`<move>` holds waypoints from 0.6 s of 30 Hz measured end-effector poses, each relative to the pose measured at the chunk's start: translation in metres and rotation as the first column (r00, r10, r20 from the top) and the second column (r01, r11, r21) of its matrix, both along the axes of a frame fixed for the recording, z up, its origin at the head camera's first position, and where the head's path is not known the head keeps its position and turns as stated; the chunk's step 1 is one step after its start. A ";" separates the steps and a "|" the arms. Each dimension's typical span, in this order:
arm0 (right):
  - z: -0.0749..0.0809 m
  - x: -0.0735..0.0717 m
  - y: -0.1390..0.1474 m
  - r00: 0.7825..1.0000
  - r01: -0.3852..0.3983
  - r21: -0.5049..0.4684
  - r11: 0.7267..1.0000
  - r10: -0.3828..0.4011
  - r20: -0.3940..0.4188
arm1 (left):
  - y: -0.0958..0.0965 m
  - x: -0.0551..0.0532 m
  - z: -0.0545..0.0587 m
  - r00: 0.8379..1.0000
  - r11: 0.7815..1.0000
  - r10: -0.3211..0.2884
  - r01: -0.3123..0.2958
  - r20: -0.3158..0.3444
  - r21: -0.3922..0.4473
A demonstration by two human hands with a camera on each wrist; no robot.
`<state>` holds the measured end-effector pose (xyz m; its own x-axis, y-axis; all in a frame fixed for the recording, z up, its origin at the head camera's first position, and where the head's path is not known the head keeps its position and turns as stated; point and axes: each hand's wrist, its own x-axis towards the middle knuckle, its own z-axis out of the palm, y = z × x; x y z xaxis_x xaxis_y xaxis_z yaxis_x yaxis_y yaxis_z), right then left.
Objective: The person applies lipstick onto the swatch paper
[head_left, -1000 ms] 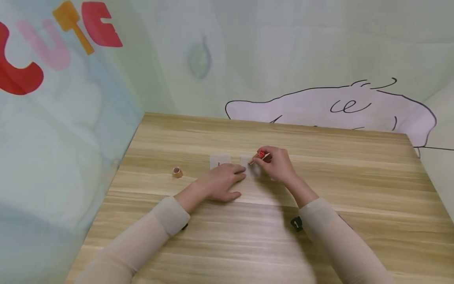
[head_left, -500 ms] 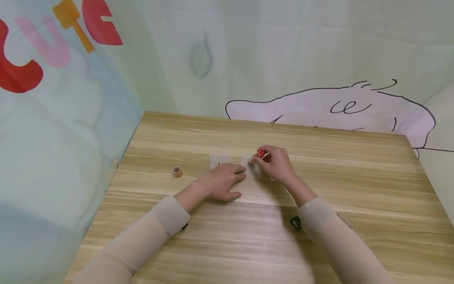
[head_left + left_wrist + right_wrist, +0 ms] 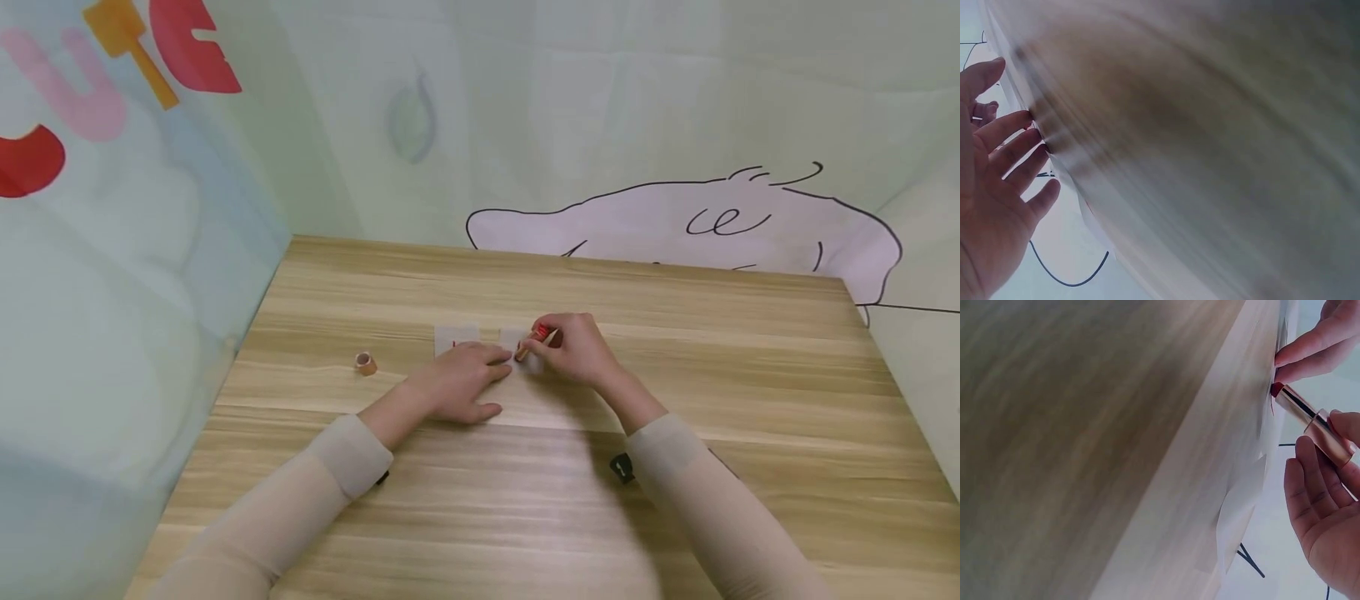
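Note:
My right hand [image 3: 581, 346] holds a lipstick [image 3: 1313, 420] with a rose-gold case, its base pinched between thumb and fingers. The red tip meets a small pale sheet of paper [image 3: 512, 336], where a short red mark shows. My left hand [image 3: 461, 383] lies palm down with fingers spread, its fingertips at that sheet's left edge. In the left wrist view the fingers [image 3: 1016, 150] are straight. Partly under the left hand is another pale sheet [image 3: 448, 333] bearing a red mark. The lipstick cap [image 3: 365, 364] stands off to the left.
A third piece of paper [image 3: 1241, 500] with a lifted edge shows in the right wrist view. Near the right sleeve sits a small black object [image 3: 621, 468]. The wooden table [image 3: 480, 525] meets printed cloth [image 3: 600, 100] at its back and left edges.
My right hand has drawn the lipstick tip toward me and slightly left over the paper, and a red mark now shows there. The left hand stays in place; the head view has shifted slightly.

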<state>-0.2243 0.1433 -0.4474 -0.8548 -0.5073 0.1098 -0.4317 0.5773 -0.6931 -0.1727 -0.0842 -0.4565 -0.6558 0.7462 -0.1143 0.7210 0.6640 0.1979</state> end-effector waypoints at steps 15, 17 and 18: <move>0.014 0.002 0.032 0.969 0.236 -0.210 0.949 -0.246 -0.021 | 0.003 0.001 0.004 1.000 1.000 -0.004 0.004 -0.006 0.018; 0.016 0.003 0.039 0.962 0.261 -0.217 0.940 -0.271 -0.015 | 0.002 0.001 0.004 1.000 1.000 -0.005 0.006 -0.007 0.024; 0.016 0.003 0.043 0.960 0.271 -0.225 0.936 -0.281 -0.011 | 0.002 0.001 0.005 1.000 1.000 -0.007 0.007 -0.012 0.028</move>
